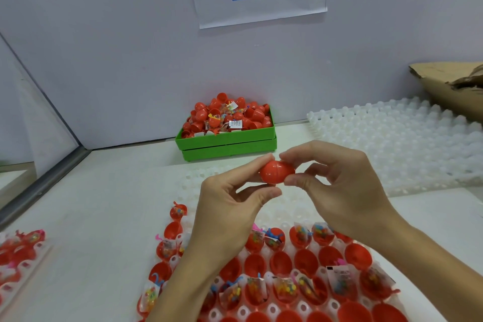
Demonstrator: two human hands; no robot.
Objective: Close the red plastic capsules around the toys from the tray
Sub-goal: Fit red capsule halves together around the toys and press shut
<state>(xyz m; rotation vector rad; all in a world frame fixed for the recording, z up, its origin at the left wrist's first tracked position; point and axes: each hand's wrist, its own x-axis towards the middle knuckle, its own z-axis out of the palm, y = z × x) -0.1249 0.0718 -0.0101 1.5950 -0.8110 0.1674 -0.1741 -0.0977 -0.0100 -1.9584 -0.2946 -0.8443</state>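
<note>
A red capsule (276, 172) with its two halves joined is held in the air over the table, seam upright. My left hand (230, 206) pinches its left half between thumb and fingers. My right hand (339, 185) pinches its right half the same way. Below the hands lies a white tray (198, 183) whose cups hold open red capsule halves (305, 261), several of them with bagged toys (285, 287) inside.
A green bin (227, 144) heaped with red capsules stands at the back against the wall. A second white tray (407, 144) lies at the right, with torn cardboard (454, 91) behind it. Another tray of capsule halves (18, 251) shows at the left edge.
</note>
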